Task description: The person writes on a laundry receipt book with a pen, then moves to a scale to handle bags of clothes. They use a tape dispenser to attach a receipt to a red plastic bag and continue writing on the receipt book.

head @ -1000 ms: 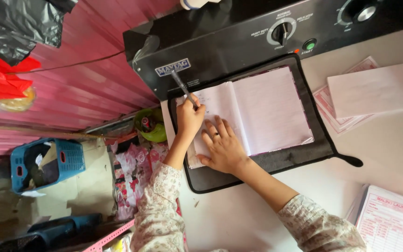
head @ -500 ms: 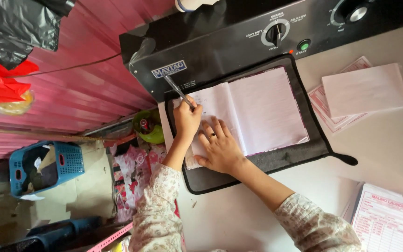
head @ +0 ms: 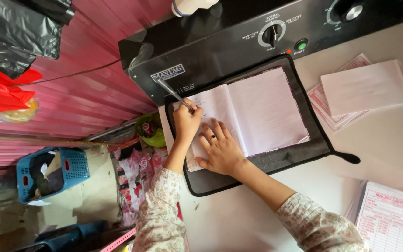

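Pressing your right hand (head: 222, 150) flat, fingers spread, on the open notebook (head: 253, 109) | your left hand (head: 186, 119) pinches a pen (head: 176, 94), tip on the left page | notebook lies on a black mat (head: 276, 161) below the black control panel (head: 239, 42).

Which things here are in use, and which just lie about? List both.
In use: pen in left hand; notebook under right hand; black mat beneath it.
Lying about: loose papers; form pad; blue basket; black bag.
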